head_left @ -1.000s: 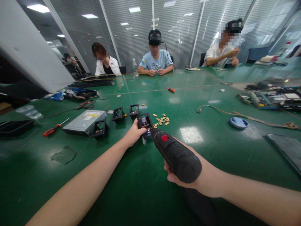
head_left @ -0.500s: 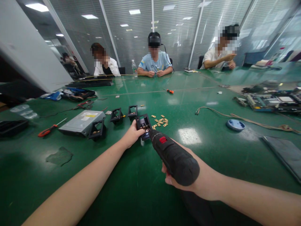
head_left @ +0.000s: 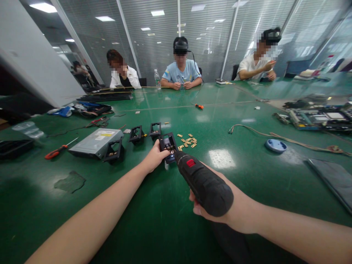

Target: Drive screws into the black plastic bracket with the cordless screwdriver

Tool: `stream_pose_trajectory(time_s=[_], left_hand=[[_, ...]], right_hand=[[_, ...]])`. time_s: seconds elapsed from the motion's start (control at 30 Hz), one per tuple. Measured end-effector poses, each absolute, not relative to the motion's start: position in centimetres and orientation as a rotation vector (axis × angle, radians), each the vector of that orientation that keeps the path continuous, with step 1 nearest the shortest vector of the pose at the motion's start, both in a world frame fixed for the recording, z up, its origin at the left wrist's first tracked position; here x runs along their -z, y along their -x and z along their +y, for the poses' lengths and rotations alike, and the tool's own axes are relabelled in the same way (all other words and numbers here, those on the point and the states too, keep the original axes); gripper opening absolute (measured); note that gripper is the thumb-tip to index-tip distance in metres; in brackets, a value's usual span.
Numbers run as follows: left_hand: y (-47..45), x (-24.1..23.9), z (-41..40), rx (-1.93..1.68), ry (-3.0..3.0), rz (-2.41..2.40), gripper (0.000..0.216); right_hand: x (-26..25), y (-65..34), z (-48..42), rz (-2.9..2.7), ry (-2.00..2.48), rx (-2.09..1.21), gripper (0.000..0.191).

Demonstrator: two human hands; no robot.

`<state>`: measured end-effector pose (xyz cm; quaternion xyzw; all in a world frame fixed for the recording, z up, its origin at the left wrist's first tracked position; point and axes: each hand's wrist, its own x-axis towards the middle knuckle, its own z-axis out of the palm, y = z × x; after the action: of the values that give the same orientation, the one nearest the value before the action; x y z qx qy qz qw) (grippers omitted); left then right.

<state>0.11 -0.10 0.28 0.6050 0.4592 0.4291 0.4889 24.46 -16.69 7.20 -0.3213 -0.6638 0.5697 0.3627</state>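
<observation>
The black housing (head_left: 172, 138) rests on the green tabletop (head_left: 154, 223), about midway between its left and right edges and well in from the far edge; the left hand (head_left: 154, 158) grasps it by its left side, thumb over the near part; the right hand (head_left: 238, 212) is wrapped around the grip of a power driver (head_left: 205, 187), whose nose points down at the housing's right side; the exact spot where the bit meets the housing is too small to tell.

Just beyond the housing, on the side toward the tabletop's right edge, small brass plates (head_left: 188, 142) lie in a loose scatter; toward the left edge stand three other black frames (head_left: 136, 135), the nearest of them against a grey metal box (head_left: 96, 143); farther left lies an orange-handled screwdriver (head_left: 56, 152), and nearer the near edge a clear, jagged sheet (head_left: 70, 182).

Toward the right edge are a blue round lid (head_left: 275, 145), a thin cable (head_left: 255, 129), a dark flat panel (head_left: 334, 179) and circuit boards (head_left: 324, 115); along the far edge sit three people (head_left: 181, 71), with a clear bottle (head_left: 157, 79) between two of them.
</observation>
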Motion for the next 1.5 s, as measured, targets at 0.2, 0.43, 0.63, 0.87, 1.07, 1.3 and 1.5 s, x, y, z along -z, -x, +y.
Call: stream_pose_trajectory(time_s=[0.2,0.43,0.63,0.87,1.07,1.3,1.5], left_hand=[[-0.2,-0.5,-0.3,-1.047,-1.462,1.130,0.056],[0.0,-0.1,0.0,-1.040,-1.522,1.147,0.055],[0.1,0.2,0.2,-1.043,-1.525,1.129,0.055],[0.1,0.4,0.4,-1.061,-1.478,1.083,0.056],[0.0,0.0,0.1,-1.059,-1.468,1.105,0.055],[-0.3,-0.9,-0.5,-1.033,-1.517,1.160,0.056],[-0.2,-0.6,-0.3,-1.039,-1.523,1.146,0.056]], right_hand=[[-7.3,-24.5,-16.7,-1.712,0.814,-1.463,0.090],[-7.3,-24.4,-16.7,-1.689,0.782,-1.455,0.094],[-7.3,-24.3,-16.7,-1.676,0.759,-1.465,0.094],[-7.3,-24.5,-16.6,-1.699,0.806,-1.458,0.089],[-7.5,-24.2,-16.5,-1.668,0.748,-1.502,0.086],[-7.1,-24.2,-16.6,-1.617,0.776,-1.570,0.102],[-7.5,-24.3,-16.4,-1.660,0.826,-1.512,0.087]])
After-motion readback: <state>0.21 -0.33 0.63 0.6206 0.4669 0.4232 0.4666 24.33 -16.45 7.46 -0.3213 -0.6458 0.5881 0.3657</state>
